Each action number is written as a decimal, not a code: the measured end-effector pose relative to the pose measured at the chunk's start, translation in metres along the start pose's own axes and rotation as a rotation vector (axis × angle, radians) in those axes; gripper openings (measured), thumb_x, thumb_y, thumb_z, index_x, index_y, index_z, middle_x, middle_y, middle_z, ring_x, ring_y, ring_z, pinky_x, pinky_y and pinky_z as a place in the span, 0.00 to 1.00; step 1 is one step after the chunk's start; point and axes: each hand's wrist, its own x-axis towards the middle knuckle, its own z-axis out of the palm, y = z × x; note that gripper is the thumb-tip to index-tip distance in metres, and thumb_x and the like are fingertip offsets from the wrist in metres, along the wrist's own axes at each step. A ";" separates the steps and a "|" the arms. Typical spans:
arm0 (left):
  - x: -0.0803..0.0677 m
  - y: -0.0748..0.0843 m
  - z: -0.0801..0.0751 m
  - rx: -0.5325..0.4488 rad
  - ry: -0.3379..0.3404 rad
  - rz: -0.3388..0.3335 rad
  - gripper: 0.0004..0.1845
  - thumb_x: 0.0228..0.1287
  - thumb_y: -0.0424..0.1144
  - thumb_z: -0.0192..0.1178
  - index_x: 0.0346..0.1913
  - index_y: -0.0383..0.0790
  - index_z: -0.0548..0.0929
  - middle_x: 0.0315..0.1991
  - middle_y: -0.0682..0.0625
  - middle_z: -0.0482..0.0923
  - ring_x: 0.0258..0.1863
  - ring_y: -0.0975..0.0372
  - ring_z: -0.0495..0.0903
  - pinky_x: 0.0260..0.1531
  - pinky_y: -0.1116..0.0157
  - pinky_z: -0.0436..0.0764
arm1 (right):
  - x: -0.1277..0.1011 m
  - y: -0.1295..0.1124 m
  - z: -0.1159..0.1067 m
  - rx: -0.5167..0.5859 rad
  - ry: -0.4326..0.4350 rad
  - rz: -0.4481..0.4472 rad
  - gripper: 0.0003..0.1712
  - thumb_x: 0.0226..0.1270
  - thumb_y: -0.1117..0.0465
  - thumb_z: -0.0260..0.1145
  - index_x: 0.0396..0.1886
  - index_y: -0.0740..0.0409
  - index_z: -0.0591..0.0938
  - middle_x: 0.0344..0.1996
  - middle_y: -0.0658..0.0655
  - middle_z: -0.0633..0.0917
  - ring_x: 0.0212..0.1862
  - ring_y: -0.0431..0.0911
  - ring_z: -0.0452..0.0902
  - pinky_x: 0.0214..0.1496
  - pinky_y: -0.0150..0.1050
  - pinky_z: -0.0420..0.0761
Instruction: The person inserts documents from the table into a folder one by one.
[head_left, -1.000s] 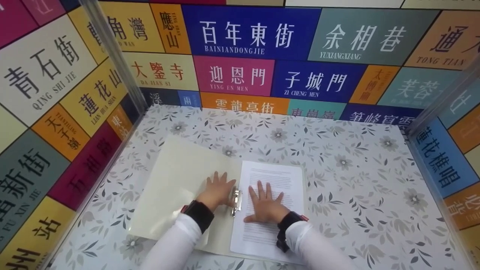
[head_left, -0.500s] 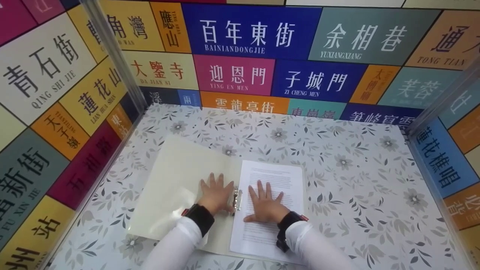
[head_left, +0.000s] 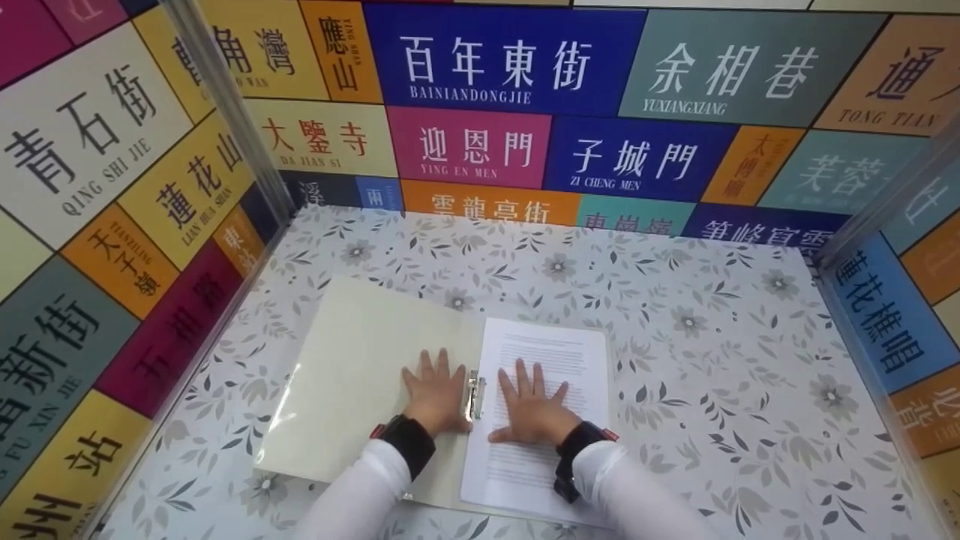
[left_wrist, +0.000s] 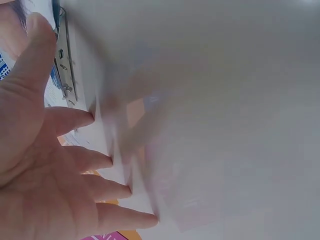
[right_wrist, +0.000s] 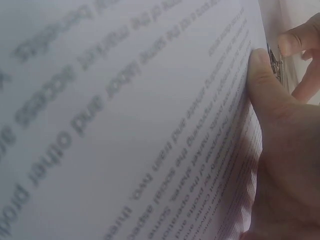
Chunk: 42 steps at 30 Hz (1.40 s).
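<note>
Pressing your flat, spread left hand on the open folder and right hand on its printed sheet mid-table, you risk pinching thumbs at the metal clip.

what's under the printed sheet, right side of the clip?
The printed sheet lies on the open folder, whose edge shows along its border. The right hand presses flat on top. Anything beneath is covered.

Bright, even light, soft shadows; both wrist views are blurred and close-up.
</note>
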 end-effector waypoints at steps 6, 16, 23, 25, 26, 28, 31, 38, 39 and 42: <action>0.002 0.006 -0.001 0.015 0.001 -0.018 0.57 0.39 0.62 0.74 0.74 0.47 0.60 0.77 0.37 0.47 0.74 0.36 0.44 0.66 0.33 0.53 | 0.000 0.002 0.000 0.003 0.000 0.003 0.66 0.51 0.26 0.61 0.79 0.51 0.40 0.77 0.66 0.33 0.75 0.68 0.27 0.61 0.81 0.41; 0.001 0.010 -0.002 0.146 -0.011 -0.012 0.58 0.41 0.65 0.71 0.75 0.47 0.58 0.76 0.36 0.48 0.73 0.35 0.48 0.68 0.38 0.58 | -0.001 0.001 0.001 0.014 0.009 0.001 0.66 0.51 0.26 0.62 0.79 0.51 0.41 0.77 0.66 0.33 0.75 0.68 0.27 0.61 0.82 0.40; -0.001 0.012 -0.004 0.171 -0.023 -0.004 0.57 0.42 0.65 0.70 0.75 0.47 0.58 0.76 0.36 0.49 0.73 0.34 0.49 0.69 0.40 0.59 | -0.001 0.000 0.000 0.009 0.007 0.008 0.66 0.51 0.26 0.61 0.79 0.50 0.40 0.77 0.65 0.33 0.75 0.68 0.26 0.61 0.81 0.40; 0.000 0.011 -0.004 0.159 -0.030 -0.003 0.57 0.43 0.65 0.70 0.75 0.47 0.58 0.76 0.35 0.48 0.73 0.34 0.48 0.69 0.41 0.58 | 0.000 0.001 0.000 0.010 0.011 0.007 0.66 0.51 0.25 0.61 0.79 0.50 0.41 0.77 0.65 0.33 0.75 0.68 0.26 0.61 0.81 0.40; 0.000 0.010 -0.004 0.149 -0.030 0.001 0.57 0.43 0.64 0.70 0.75 0.47 0.58 0.76 0.35 0.49 0.73 0.34 0.48 0.69 0.41 0.58 | 0.000 0.001 0.001 0.009 0.010 0.007 0.67 0.50 0.25 0.61 0.79 0.50 0.40 0.77 0.65 0.33 0.75 0.68 0.26 0.61 0.81 0.40; 0.000 0.008 -0.002 0.116 -0.029 0.015 0.56 0.43 0.63 0.71 0.75 0.46 0.58 0.76 0.35 0.48 0.73 0.33 0.48 0.69 0.40 0.58 | 0.000 0.002 0.001 0.007 0.006 0.010 0.67 0.50 0.25 0.61 0.79 0.49 0.39 0.77 0.64 0.32 0.75 0.67 0.25 0.62 0.81 0.40; 0.001 0.004 0.001 0.034 -0.013 0.046 0.55 0.43 0.61 0.72 0.74 0.45 0.60 0.75 0.34 0.48 0.73 0.33 0.47 0.69 0.39 0.56 | 0.001 0.002 0.002 0.009 0.005 0.006 0.67 0.51 0.25 0.62 0.79 0.50 0.40 0.77 0.65 0.33 0.75 0.68 0.26 0.61 0.81 0.40; -0.003 -0.005 -0.001 -0.109 0.005 0.107 0.53 0.45 0.56 0.74 0.73 0.41 0.62 0.75 0.31 0.47 0.72 0.31 0.44 0.70 0.38 0.52 | 0.001 0.003 0.001 0.011 0.011 -0.005 0.66 0.51 0.26 0.61 0.79 0.51 0.40 0.77 0.66 0.34 0.75 0.68 0.27 0.61 0.82 0.41; -0.004 -0.005 -0.001 -0.113 0.007 0.112 0.52 0.45 0.56 0.74 0.73 0.41 0.63 0.75 0.30 0.47 0.72 0.31 0.44 0.70 0.37 0.52 | 0.000 0.003 0.001 0.014 0.011 -0.006 0.66 0.51 0.26 0.62 0.79 0.51 0.40 0.77 0.66 0.34 0.75 0.68 0.27 0.61 0.82 0.41; -0.005 -0.008 0.000 -0.117 0.017 0.128 0.51 0.46 0.56 0.73 0.72 0.41 0.63 0.75 0.30 0.47 0.72 0.31 0.44 0.70 0.37 0.51 | 0.000 0.002 0.001 0.021 0.010 -0.006 0.66 0.51 0.26 0.62 0.79 0.50 0.40 0.77 0.66 0.33 0.75 0.68 0.27 0.61 0.81 0.40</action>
